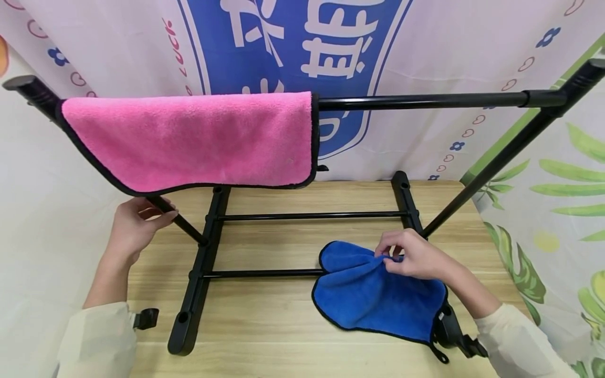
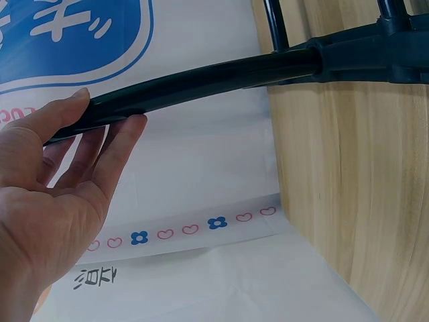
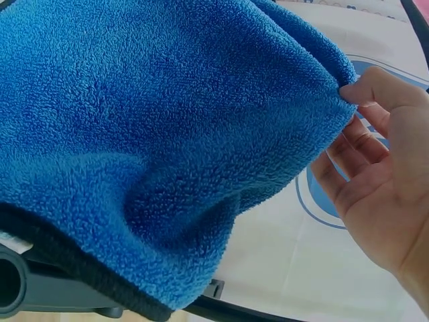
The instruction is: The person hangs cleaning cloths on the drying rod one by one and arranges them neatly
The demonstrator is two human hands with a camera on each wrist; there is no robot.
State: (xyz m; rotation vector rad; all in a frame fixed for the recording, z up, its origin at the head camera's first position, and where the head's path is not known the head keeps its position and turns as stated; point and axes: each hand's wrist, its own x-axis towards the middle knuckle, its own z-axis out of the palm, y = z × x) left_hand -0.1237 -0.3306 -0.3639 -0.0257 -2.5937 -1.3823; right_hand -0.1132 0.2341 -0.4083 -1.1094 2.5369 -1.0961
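Observation:
My right hand (image 1: pixel 410 254) pinches a blue towel (image 1: pixel 378 299) with black edging between thumb and fingertips. Folds run out from the pinch, and the towel lies across the lower right of a black rack's base, covering part of a low crossbar. In the right wrist view the blue towel (image 3: pixel 147 114) fills the left side, its edge between thumb and index finger of the hand (image 3: pixel 382 161). On the other side my left hand (image 1: pixel 137 226) holds the rack's left post (image 1: pixel 186 227), thumb above and fingers below in the left wrist view. A pink towel (image 1: pixel 198 142) hangs over the top bar, just above that hand.
The black rack's top bar (image 1: pixel 425 101) runs on bare to the right post (image 1: pixel 496 163). Its base feet (image 1: pixel 186 325) stand on a wooden tabletop (image 1: pixel 264 325). Behind hangs a printed white cloth (image 1: pixel 416 136); leaf-patterned material (image 1: pixel 557 210) is at the right.

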